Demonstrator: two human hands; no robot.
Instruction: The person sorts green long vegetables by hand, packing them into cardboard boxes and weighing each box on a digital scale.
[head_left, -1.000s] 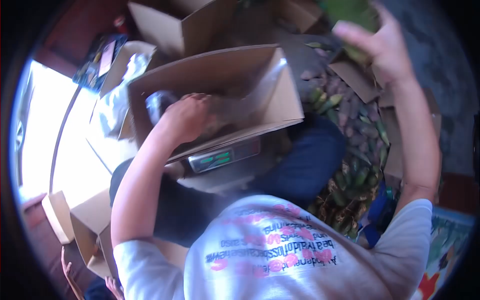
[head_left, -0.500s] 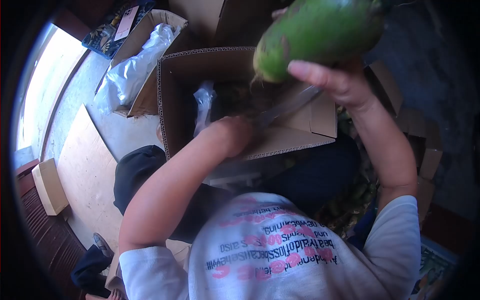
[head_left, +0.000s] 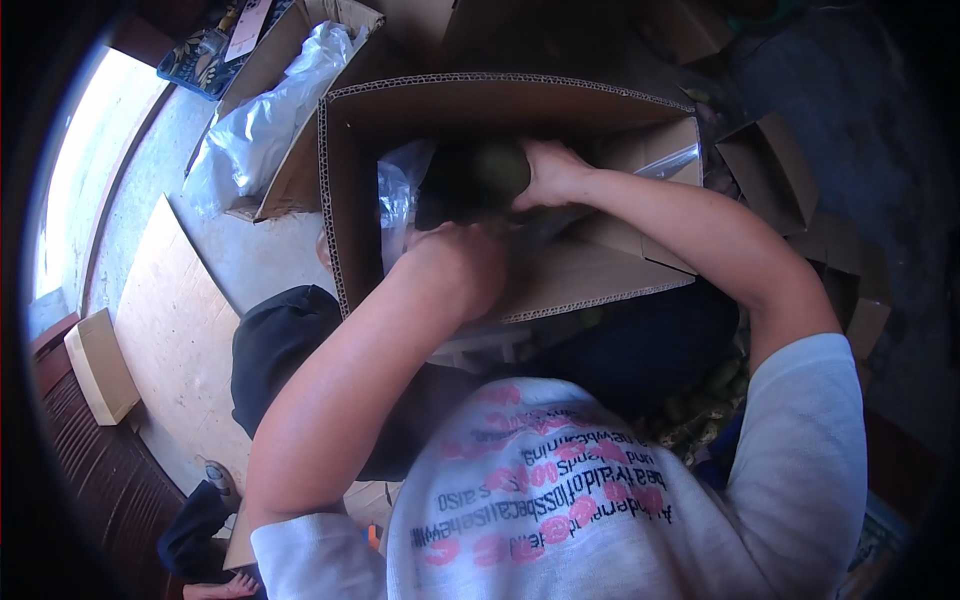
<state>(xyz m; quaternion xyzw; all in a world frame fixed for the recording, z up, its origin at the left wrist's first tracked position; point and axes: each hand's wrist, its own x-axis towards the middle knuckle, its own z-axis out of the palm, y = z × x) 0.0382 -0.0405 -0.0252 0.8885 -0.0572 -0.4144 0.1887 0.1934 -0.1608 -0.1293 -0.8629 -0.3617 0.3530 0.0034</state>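
A large, dark-looking green vegetable, long and rounded, is down inside the cardboard box, mostly in shadow. My right hand grips its right end, thumb and fingers curled round it. Clear plastic bag material lines the box, standing up along its left side. My left hand is closed at the bag's near edge, just over the near wall of the box. Its fingertips are mostly hidden. What lies deeper in the box is too dark to make out.
A narrow carton holding crumpled clear plastic stands at the left. Flat cardboard lies on the floor beside a small box. Open cartons stand at right. Another person's foot shows at lower left.
My right hand has lowered the green vegetable from above the box's right side down and leftward into it. My left hand has shifted slightly left and stays at the near side.
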